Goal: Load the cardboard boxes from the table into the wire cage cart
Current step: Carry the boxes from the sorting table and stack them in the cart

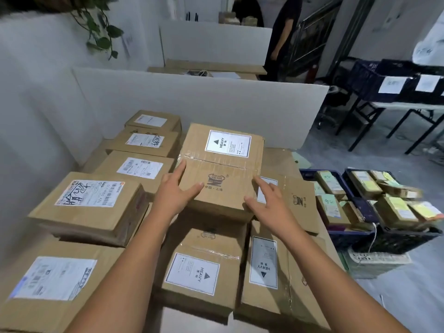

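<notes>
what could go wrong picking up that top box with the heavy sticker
1. The top box carries a HEAVY label, yet the left hand and right hand only touch its near corners with straight fingers, so it may slip when lifted.
2. It rests on other boxes. Dragging it might shove the flat box beneath it toward the table's right edge, above the crates of small parcels on the floor.

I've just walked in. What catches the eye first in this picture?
The brown cardboard box with a white HEAVY label sits raised on others at centre, with the left hand and right hand at its near corners. Other brown labelled cardboard boxes lie around it, and dark plastic crates of small parcels stand at right.
</notes>
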`<state>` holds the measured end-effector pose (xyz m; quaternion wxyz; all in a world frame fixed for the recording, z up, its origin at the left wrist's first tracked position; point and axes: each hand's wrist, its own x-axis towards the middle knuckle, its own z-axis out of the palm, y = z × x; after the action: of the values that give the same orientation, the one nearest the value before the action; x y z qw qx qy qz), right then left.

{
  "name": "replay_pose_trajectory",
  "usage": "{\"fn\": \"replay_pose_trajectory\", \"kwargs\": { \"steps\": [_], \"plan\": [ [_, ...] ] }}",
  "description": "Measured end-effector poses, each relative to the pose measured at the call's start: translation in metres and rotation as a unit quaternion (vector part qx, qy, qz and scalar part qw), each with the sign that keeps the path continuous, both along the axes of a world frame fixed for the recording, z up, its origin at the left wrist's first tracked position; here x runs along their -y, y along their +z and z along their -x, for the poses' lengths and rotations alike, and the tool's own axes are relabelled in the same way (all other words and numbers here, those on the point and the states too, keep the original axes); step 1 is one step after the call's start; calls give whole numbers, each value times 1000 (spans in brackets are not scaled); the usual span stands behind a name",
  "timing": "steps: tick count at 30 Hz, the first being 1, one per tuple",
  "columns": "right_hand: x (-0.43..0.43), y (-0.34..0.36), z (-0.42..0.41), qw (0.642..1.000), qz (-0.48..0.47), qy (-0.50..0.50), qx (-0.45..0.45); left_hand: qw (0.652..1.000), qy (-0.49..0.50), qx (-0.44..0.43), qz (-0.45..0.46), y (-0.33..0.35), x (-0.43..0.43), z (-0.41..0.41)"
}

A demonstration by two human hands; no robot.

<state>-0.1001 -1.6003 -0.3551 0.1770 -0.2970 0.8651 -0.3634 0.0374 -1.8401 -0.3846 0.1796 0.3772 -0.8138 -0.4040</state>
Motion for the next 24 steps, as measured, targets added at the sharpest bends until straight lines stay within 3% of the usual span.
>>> {"fn": "replay_pose_trajectory", "kwargs": {
  "steps": [4, 8, 18, 24],
  "plan": [
    [3, -7, -6, 997, 45, 40, 41, 999, 18, -33, -2, 4, -25, -21],
    [-19, -5, -12, 993, 104, 10, 46, 997, 47, -55, 22, 17, -71, -28],
    [-164, 44, 19, 983, 184, -13, -22, 987, 47, -133, 77, 70, -232, -14],
    [-229, 48, 30, 974, 225, 30, -6, 980, 67, -149, 111, 76, -308, -17]
  ]
}}
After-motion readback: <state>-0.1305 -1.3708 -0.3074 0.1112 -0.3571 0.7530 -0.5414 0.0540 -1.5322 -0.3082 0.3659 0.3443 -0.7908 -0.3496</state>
